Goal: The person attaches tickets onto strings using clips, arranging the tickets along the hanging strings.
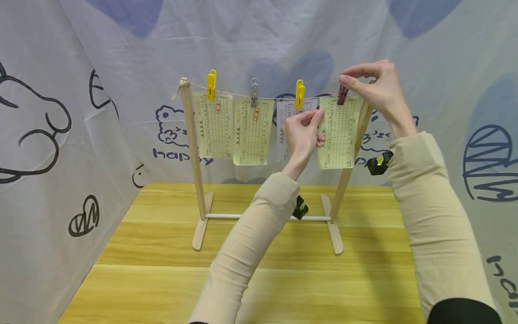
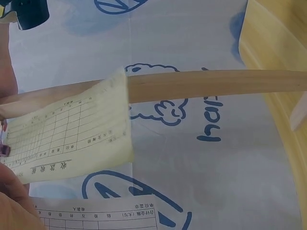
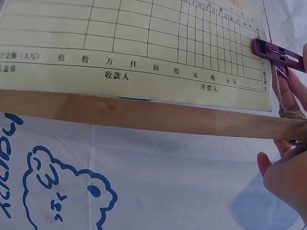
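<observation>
My right hand (image 1: 378, 87) pinches the upper end of a purple clothespin (image 1: 342, 95) between thumb and fingers. The pin's lower end sits over the top edge of a pale yellow receipt slip (image 1: 339, 135) at the string's right end. In the right wrist view the clothespin (image 3: 278, 53) overlaps the slip's printed edge, close to the string. With thumb and forefinger, my left hand (image 1: 301, 135) pinches the slip's upper left edge. The left wrist view shows the slip (image 2: 72, 129) hanging in front of the wooden post, my left fingers (image 2: 14, 201) at its corner.
Two yellow slips (image 1: 214, 130) and a whitish slip (image 1: 285, 130) hang from the string by a yellow clothespin (image 1: 211, 85), a grey clothespin (image 1: 254, 93) and another yellow one (image 1: 300, 94). The wooden rack (image 1: 192, 148) stands on a wood-grain table (image 1: 162, 279) before a printed cloth.
</observation>
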The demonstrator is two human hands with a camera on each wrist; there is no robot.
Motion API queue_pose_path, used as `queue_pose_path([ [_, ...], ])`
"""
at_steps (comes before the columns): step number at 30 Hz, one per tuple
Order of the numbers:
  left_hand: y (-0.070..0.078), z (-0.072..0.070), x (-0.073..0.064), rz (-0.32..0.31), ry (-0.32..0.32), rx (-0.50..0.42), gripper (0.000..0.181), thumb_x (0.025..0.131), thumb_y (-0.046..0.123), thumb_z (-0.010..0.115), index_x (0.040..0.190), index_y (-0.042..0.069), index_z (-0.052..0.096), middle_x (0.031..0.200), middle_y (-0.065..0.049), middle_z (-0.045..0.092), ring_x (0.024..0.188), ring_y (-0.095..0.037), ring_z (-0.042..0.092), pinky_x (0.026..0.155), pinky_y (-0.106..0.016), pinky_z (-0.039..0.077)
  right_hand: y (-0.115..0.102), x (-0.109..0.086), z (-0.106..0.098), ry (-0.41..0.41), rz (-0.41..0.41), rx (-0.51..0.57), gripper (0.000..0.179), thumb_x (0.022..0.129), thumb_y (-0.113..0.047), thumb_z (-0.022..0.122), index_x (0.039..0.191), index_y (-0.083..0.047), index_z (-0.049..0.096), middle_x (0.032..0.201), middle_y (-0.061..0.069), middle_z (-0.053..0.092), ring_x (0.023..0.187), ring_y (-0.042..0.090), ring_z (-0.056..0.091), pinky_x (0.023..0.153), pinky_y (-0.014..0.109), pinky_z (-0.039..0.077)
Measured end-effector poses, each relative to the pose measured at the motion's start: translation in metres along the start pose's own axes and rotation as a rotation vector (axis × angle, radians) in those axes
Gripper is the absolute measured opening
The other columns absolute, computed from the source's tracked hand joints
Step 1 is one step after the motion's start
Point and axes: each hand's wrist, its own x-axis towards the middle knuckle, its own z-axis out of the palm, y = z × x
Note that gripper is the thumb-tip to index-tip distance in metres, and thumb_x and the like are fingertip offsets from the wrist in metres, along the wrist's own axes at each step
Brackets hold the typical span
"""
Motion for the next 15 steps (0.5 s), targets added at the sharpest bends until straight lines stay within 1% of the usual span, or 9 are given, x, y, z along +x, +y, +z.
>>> queue_pose_path([
  [3,-0.001,-0.001,0.0,0.005,0.004,-0.009,0.022,0.098,0.021,0.067,0.11,0.005,0.077,0.098,-0.011,0.08,0.039,-0.008,0.056,0.04,-0.03,0.053,0.0,0.0,0.0,-0.002,-0.007,-0.006,0.037,0.091,-0.04,0.074,0.12,-0.017,0.073,0.105,-0.025,0.06,0.111,-0.002,0.043,0.107,0.032,0.033],
  [5,-0.001,-0.002,0.0,0.011,0.006,-0.017,0.022,0.097,0.02,0.068,0.11,0.004,0.076,0.099,-0.011,0.08,0.039,-0.006,0.055,0.04,-0.03,0.053,0.001,0.0,0.001,0.0,-0.004,-0.004,0.04,0.091,-0.04,0.075,0.123,-0.016,0.072,0.107,-0.024,0.059,0.111,-0.002,0.042,0.106,0.031,0.033],
  [8,-0.002,-0.004,-0.001,0.02,0.003,-0.019,0.023,0.096,0.019,0.069,0.112,0.004,0.076,0.1,-0.012,0.079,0.039,-0.005,0.056,0.042,-0.03,0.054,0.002,0.0,0.0,0.011,0.004,0.001,0.042,0.09,-0.039,0.075,0.125,-0.016,0.07,0.111,-0.023,0.057,0.112,-0.003,0.04,0.105,0.029,0.034],
  [10,-0.002,-0.006,-0.003,0.029,-0.001,-0.015,0.024,0.095,0.019,0.07,0.113,0.004,0.075,0.101,-0.012,0.079,0.039,-0.007,0.057,0.042,-0.031,0.055,0.003,-0.001,-0.001,0.026,0.0,0.01,0.043,0.09,-0.038,0.076,0.126,-0.016,0.069,0.112,-0.022,0.056,0.111,-0.003,0.04,0.102,0.027,0.034],
  [13,-0.004,-0.01,-0.007,0.06,-0.002,0.001,0.025,0.095,0.019,0.072,0.115,0.003,0.075,0.104,-0.014,0.078,0.04,-0.007,0.058,0.042,-0.031,0.055,0.004,-0.003,-0.001,0.06,-0.01,0.026,0.043,0.09,-0.037,0.077,0.127,-0.017,0.069,0.112,-0.021,0.052,0.108,-0.003,0.037,0.098,0.023,0.032],
  [15,-0.006,-0.014,-0.011,0.093,-0.003,0.023,0.026,0.095,0.018,0.071,0.116,0.002,0.074,0.107,-0.017,0.077,0.039,-0.006,0.057,0.041,-0.031,0.055,0.005,-0.005,-0.002,0.094,-0.012,0.038,0.043,0.089,-0.036,0.077,0.128,-0.019,0.069,0.113,-0.021,0.048,0.106,-0.003,0.035,0.099,0.024,0.029],
])
